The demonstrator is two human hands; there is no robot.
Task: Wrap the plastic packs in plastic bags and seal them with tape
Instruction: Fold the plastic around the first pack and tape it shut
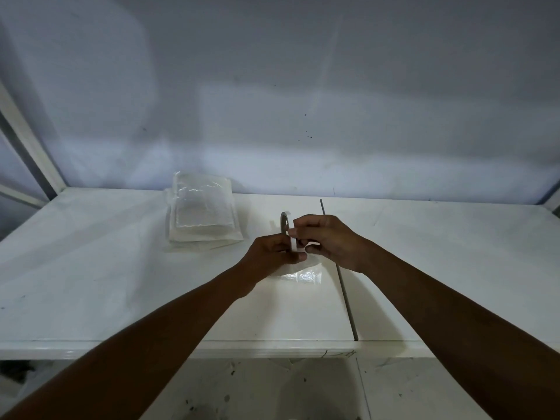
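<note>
Left hand: the left hand (272,250) has its fingers curled round the lower edge of the tape roll (285,223) and holds it upright above the desk (91,268).
Right hand: the right hand (327,237) touches the left and pinches the rim of the same roll with thumb and fingertips. It is probably picking at the loose end, but no free strip of tape can be made out.
Pack in work: a small clear pack (304,275) lies flat on the desk right under both hands, partly hidden by them. Whether its bag is already folded shut is too blurred to tell.
Pile: a pile of clear packs and bags (203,216) sits beyond the left hand and off to its left, well apart from it.
Grey strip: a thin grey strip (345,295) runs along the desk under the right wrist.
Progress: this looks like the sealing step for the pack under the hands. No tape is visible on it yet. The pile cannot be read as wrapped or unwrapped, so the amount left is unclear.
</note>
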